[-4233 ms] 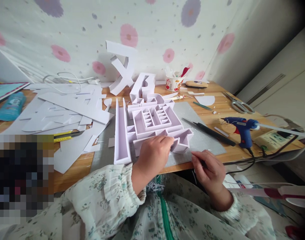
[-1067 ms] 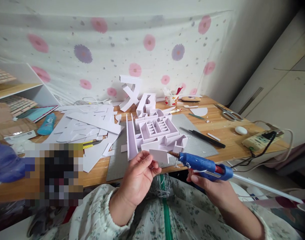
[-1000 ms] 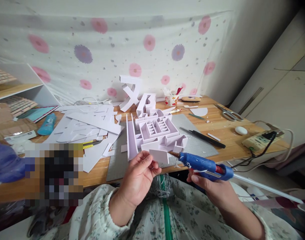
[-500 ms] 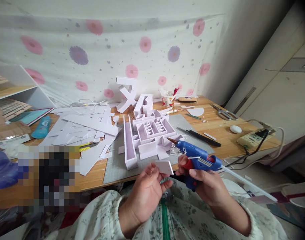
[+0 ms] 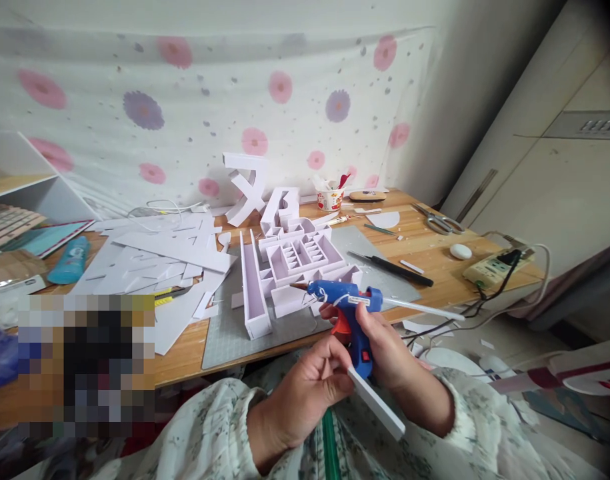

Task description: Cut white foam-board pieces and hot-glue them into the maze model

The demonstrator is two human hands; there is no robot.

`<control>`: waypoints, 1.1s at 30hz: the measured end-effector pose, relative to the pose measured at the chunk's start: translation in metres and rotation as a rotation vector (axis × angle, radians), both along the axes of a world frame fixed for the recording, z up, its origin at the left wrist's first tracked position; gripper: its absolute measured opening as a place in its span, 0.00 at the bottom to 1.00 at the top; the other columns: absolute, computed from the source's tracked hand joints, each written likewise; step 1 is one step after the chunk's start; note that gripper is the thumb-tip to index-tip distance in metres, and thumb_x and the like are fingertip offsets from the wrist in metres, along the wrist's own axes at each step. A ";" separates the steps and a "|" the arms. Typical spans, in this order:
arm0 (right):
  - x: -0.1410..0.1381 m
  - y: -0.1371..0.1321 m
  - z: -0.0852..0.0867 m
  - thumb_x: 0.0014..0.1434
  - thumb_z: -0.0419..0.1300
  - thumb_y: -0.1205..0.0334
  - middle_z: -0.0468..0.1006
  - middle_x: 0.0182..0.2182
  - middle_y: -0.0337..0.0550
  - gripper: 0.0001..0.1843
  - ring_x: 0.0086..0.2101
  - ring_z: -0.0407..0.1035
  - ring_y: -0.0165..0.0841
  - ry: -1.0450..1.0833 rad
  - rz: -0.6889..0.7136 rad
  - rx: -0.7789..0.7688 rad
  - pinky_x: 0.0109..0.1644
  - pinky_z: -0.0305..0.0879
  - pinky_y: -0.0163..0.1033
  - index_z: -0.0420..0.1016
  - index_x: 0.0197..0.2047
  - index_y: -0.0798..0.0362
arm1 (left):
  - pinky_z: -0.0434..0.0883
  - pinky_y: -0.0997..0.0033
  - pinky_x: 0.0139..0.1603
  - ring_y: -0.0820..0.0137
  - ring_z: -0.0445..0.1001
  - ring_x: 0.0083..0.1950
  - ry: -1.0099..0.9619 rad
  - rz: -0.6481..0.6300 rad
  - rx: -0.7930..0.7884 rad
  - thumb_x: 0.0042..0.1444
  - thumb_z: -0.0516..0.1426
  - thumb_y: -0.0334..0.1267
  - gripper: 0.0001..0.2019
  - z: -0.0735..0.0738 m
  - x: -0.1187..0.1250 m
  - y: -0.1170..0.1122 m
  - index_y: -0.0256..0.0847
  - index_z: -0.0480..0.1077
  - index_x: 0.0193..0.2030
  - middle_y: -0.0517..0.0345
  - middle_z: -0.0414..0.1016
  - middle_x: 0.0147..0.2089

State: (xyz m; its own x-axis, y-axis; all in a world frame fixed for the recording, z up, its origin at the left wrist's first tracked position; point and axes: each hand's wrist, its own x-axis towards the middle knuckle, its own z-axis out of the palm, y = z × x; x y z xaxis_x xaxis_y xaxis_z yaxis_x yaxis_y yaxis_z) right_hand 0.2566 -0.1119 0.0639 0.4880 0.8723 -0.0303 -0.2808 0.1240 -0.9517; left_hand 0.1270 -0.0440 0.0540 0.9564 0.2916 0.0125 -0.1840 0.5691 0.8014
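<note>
My right hand [image 5: 385,340] is wrapped around the handle of a blue glue gun [image 5: 345,297], its nozzle pointing left over the mat. A clear glue stick [image 5: 425,309] sticks out of its back end. My left hand [image 5: 309,387] pinches a small white foam board strip [image 5: 377,403] by one end, edge up, just below the glue gun. Beyond both hands, a white foam board structure [image 5: 305,257] with low walls and compartments lies on the grey cutting mat [image 5: 235,347]. The glue gun hides part of its near side.
White board scraps [image 5: 149,253] cover the left of the desk, with a yellow cutter [image 5: 169,293] on them. A black-handled knife [image 5: 399,270], scissors [image 5: 439,222] and a power strip [image 5: 489,268] lie to the right. A paper cup [image 5: 329,199] stands at the back.
The glue gun has swung left and now lies more level. My left hand has lowered and turned the foam board piece, so that its narrow edge faces up. The view has shifted slightly right.
</note>
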 end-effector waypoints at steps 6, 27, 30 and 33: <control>-0.003 0.001 0.011 0.54 0.54 0.25 0.80 0.35 0.47 0.38 0.34 0.74 0.37 -0.171 0.063 -0.009 0.36 0.72 0.38 0.81 0.41 0.53 | 0.55 0.75 0.35 0.76 0.59 0.33 -0.078 -0.044 0.221 0.55 0.65 0.49 0.16 -0.003 -0.002 0.007 0.39 0.66 0.33 0.63 0.62 0.31; 0.010 -0.019 -0.008 0.53 0.72 0.57 0.79 0.25 0.39 0.08 0.26 0.73 0.31 -0.065 -0.455 0.413 0.31 0.70 0.35 0.82 0.37 0.48 | 0.59 0.59 0.58 0.62 0.64 0.56 -0.121 0.071 0.941 0.64 0.56 0.47 0.12 0.012 -0.005 0.016 0.41 0.68 0.36 0.53 0.71 0.40; 0.009 -0.018 -0.011 0.53 0.72 0.57 0.79 0.24 0.38 0.08 0.26 0.72 0.30 -0.051 -0.456 0.407 0.31 0.70 0.34 0.82 0.36 0.48 | 0.60 0.62 0.57 0.64 0.66 0.54 -0.128 0.070 0.964 0.64 0.55 0.48 0.13 0.014 -0.006 0.018 0.41 0.69 0.36 0.54 0.73 0.38; 0.007 -0.016 -0.013 0.55 0.70 0.55 0.79 0.25 0.38 0.09 0.28 0.73 0.31 -0.014 -0.407 0.375 0.35 0.70 0.35 0.81 0.39 0.48 | 0.62 0.66 0.53 0.66 0.68 0.49 -0.117 0.104 0.921 0.63 0.56 0.50 0.15 0.016 -0.005 0.020 0.40 0.70 0.34 0.56 0.72 0.34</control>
State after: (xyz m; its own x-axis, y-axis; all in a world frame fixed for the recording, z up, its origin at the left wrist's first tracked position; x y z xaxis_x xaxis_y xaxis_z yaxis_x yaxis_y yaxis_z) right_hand 0.2633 -0.1279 0.0508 0.7864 0.5628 0.2547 -0.1271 0.5509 -0.8248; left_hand 0.1223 -0.0244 0.0696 0.9042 0.2025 0.3760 -0.3066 -0.3052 0.9016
